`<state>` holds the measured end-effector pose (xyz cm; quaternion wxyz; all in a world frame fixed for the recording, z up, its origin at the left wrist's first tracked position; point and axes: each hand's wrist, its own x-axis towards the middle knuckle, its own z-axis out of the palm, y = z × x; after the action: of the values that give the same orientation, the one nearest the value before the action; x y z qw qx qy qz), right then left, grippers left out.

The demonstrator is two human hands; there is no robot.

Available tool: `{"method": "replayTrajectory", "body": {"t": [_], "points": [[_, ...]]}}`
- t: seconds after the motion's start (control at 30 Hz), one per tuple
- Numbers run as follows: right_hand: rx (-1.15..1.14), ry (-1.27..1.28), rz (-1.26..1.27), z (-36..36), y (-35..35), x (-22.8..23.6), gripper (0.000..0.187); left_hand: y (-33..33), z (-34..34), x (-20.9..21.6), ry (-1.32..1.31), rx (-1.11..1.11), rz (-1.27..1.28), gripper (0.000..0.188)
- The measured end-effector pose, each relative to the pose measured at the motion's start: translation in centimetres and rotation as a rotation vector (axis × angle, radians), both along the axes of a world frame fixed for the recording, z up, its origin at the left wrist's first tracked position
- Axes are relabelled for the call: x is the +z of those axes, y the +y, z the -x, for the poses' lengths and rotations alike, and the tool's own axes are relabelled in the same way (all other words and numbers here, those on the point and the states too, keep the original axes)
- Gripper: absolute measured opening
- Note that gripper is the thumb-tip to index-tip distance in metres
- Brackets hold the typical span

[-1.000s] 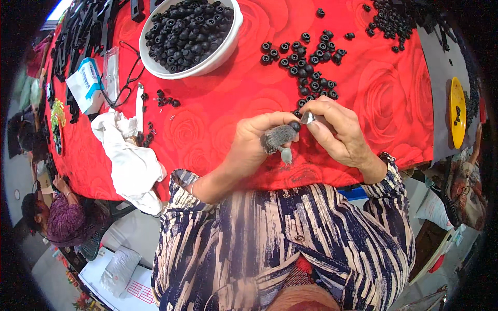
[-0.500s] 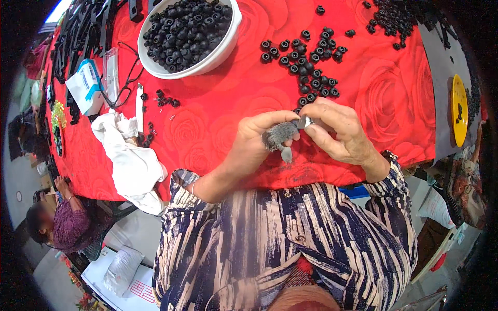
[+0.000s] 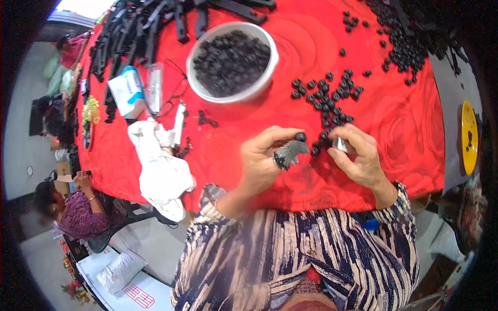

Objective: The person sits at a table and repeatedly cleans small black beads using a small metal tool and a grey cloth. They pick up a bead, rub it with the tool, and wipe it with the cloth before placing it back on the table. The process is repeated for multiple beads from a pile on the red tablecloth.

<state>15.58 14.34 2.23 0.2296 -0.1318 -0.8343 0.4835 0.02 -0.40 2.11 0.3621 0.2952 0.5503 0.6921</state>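
Observation:
Between the thumb and fingers of my left hand (image 3: 259,160) is a small round black part (image 3: 300,137). A grey knitted piece with a dark edge (image 3: 289,154), perhaps a finger cover, sits at the fingers of that hand. My right hand (image 3: 361,158) pinches a short shiny metal blade (image 3: 340,144), held apart from the left hand. Just beyond both hands lies a loose cluster of similar black parts (image 3: 332,98) on the red rose-patterned tablecloth (image 3: 399,124).
A white bowl (image 3: 271,72) full of black parts stands beyond. Left are a white cloth (image 3: 163,176), a blue-white packet (image 3: 127,92) and long black strips (image 3: 150,39). Small black pieces (image 3: 407,52) lie far right, a yellow plate (image 3: 469,140) rightmost. Another person (image 3: 83,217) sits left.
My hands have moved apart: the blade has come away to the right of the black part. The whole view has shifted, so the table's things appear lower and further right.

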Motion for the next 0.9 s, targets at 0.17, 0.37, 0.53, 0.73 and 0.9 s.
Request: {"method": "replayTrajectory", "body": {"t": [0.17, 0.37, 0.53, 0.73, 0.9], "points": [[-0.034, 0.032, 0.001, 0.0, 0.0, 0.1, 0.025, 0.5, 3.7, 3.6, 0.279, 0.419, 0.055, 0.02], [-0.023, 0.063, -0.023, 0.2, -0.2, 0.0, 0.025, 2.5, 8.8, 3.4, 0.614, 0.443, 0.035, 0.028], [-0.056, 0.032, -0.058, 0.0, 0.4, 0.1, 0.022, 2.4, 8.2, 2.6, 0.648, 0.506, -0.015, 0.033], [-0.088, 0.056, -0.066, -0.2, 1.0, -0.2, 0.021, 0.9, 4.6, 1.5, 0.948, 0.029, 0.206, 0.017], [-0.119, 0.059, -0.066, -0.3, 1.2, -0.2, 0.024, 1.1, 1.8, -1.3, 0.942, -0.201, 0.215, 0.018]]}}
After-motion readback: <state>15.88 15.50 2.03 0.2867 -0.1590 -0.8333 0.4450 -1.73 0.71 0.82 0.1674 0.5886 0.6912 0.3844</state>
